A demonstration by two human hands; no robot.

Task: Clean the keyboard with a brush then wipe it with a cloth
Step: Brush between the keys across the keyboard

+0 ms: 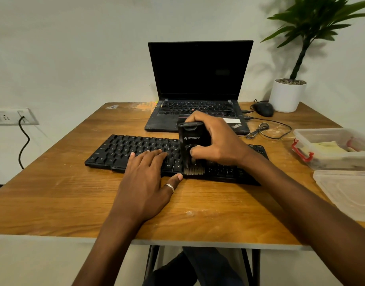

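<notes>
- The left hand [144, 178] lies flat on the keyboard's middle keys with straight fingers, thumb against its front edge, holding nothing. It pins the keyboard [119, 149], which looks light and stiff and would likely slide on the table [53, 193] without that weight.
- The brush [193, 145] stands upright over the keyboard's right-of-middle rows, its pale bristles [194, 171] touching the front keys. The right hand [216, 141] wraps fingers and thumb round its black body. It seems a light, rigid block with soft, flexing bristles, so a grip on the sides suits it.
- Right of the keyboard, a clear container [326, 130] holds something pale yellow, possibly the cloth; I cannot tell.
</notes>
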